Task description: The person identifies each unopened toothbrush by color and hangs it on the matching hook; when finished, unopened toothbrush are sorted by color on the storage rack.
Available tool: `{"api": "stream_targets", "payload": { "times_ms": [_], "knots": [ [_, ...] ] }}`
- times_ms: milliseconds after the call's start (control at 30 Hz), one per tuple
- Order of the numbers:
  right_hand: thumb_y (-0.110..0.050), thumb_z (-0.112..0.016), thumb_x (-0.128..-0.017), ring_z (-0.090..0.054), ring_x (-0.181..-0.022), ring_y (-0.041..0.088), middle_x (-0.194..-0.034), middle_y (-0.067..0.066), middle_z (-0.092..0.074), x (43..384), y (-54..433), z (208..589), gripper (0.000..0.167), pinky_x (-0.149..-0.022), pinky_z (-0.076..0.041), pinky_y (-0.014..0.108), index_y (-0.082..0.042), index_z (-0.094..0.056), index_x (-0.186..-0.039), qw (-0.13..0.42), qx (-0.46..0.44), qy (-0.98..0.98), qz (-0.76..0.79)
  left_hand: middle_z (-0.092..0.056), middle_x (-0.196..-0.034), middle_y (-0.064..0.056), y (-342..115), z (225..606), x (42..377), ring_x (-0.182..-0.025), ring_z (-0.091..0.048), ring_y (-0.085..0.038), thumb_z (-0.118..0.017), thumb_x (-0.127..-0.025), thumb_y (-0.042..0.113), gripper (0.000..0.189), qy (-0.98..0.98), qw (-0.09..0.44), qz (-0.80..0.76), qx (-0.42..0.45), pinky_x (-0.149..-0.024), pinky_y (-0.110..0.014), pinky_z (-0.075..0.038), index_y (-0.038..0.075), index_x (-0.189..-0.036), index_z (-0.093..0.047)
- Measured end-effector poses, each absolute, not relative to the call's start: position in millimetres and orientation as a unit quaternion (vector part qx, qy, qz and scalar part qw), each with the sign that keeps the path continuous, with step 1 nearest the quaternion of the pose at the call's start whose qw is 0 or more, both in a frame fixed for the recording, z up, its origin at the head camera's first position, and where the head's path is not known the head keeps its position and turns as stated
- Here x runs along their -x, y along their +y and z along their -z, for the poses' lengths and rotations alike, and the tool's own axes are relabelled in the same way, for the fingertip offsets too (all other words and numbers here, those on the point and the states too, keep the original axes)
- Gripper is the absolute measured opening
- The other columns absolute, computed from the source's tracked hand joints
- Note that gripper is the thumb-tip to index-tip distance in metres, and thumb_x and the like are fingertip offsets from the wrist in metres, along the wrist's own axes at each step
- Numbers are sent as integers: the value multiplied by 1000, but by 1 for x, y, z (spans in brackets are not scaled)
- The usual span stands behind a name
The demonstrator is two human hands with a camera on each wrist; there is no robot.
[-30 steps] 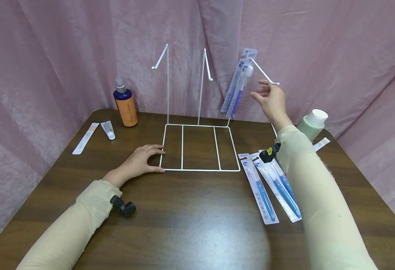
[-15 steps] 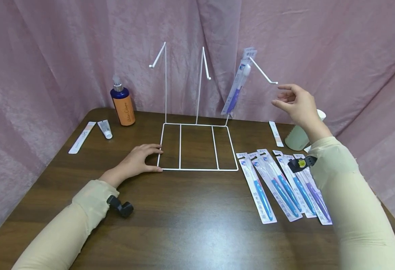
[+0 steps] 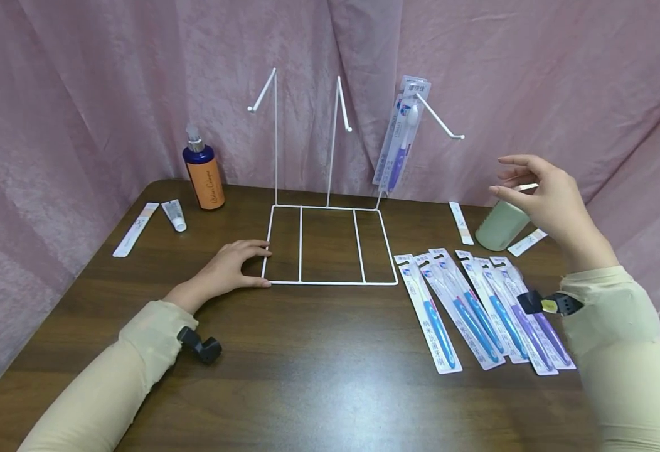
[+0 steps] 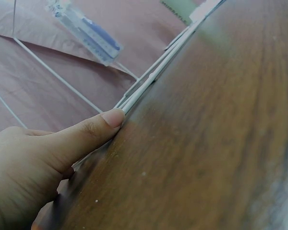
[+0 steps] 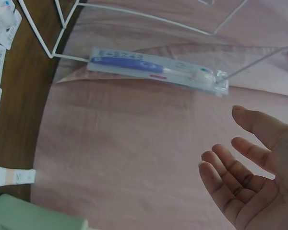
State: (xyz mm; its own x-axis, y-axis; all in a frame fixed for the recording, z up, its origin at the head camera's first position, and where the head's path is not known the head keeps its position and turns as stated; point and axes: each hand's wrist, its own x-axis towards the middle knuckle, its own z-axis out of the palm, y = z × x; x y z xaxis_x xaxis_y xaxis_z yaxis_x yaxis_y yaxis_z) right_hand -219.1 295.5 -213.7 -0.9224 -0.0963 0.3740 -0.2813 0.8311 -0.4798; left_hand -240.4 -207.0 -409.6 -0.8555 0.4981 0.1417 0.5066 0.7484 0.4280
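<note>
A white wire display rack (image 3: 334,284) stands on the wooden table, with three hooked uprights. My left hand (image 3: 225,273) holds its front left corner, the fingertips over the side rail and the thumb at the front rail. In the left wrist view the thumb (image 4: 91,134) lies along the wire. Packaged toothbrushes (image 3: 400,144) with purple handles hang on the rack's right hook. My right hand (image 3: 556,204) is in the air to the right of that hook, fingers loosely bent and holding nothing. Below it several packaged toothbrushes (image 3: 437,320) lie fanned out on the table.
A green bottle (image 3: 501,227) stands behind my right hand, with slim white tubes (image 3: 461,224) near it. At the left are an orange-labelled pump bottle (image 3: 206,179), a small tube (image 3: 174,215) and a flat white packet (image 3: 136,230). A pink curtain (image 3: 110,94) hangs behind the table.
My right hand has moved away from the right hook, rightward and down toward the green bottle. The hanging toothbrushes have swung slightly. My left hand has stayed at the rack's corner.
</note>
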Motion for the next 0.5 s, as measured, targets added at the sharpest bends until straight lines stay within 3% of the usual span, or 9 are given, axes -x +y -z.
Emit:
{"api": "stream_targets", "payload": {
  "times_ms": [500],
  "knots": [
    [-16,-72,-86,-51,-76,-23,-89,-39,-52,177,329,233,50,-64,-40,-2,-6,-55,-132,174,-86,-939,-285,-51,-143,-14,-206,409,240,-134,-43,-36,-80,-74,41,65,-933,21,232,275,-109,-59,-29,7,-127,-61]
  ]
}}
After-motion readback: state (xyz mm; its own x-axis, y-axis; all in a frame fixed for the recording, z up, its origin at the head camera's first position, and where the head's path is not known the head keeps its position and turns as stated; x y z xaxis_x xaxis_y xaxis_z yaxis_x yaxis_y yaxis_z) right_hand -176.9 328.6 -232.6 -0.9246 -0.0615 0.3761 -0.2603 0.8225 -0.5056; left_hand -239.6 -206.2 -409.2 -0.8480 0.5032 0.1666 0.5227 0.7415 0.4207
